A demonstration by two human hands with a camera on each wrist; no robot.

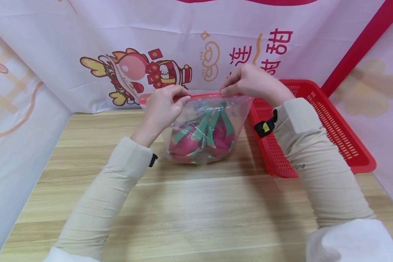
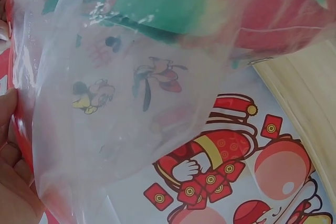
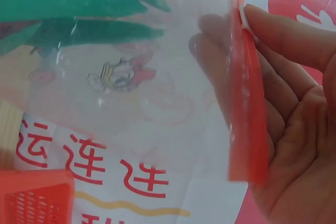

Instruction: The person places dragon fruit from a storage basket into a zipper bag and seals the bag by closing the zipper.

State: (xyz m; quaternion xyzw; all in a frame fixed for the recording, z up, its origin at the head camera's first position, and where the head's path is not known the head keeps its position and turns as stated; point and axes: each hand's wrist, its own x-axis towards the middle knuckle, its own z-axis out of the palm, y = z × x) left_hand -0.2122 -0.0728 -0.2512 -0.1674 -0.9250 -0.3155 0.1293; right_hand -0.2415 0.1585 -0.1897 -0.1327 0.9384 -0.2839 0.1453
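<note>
A clear zip bag (image 1: 239, 112) with a red top strip stands upright on the table, two dragon fruits (image 1: 185, 145) with green scales inside it. My left hand (image 1: 165, 107) pinches the red strip left of the middle. On the right part of that strip, my right hand (image 1: 253, 83) pinches with thumb and fingers. Seen from the right wrist, the thumb (image 3: 289, 32) lies at a small whitish piece on the red strip (image 3: 249, 114), with fingertips behind the clear film. Cartoon prints (image 2: 157, 77) show on the bag in the left wrist view.
A red plastic basket (image 1: 344, 145) stands right of the bag, partly behind my right forearm. The wood-grain table (image 1: 190, 211) reaches back to a printed cloth (image 1: 170, 32), which hangs close behind the bag. More cloth hangs at both sides.
</note>
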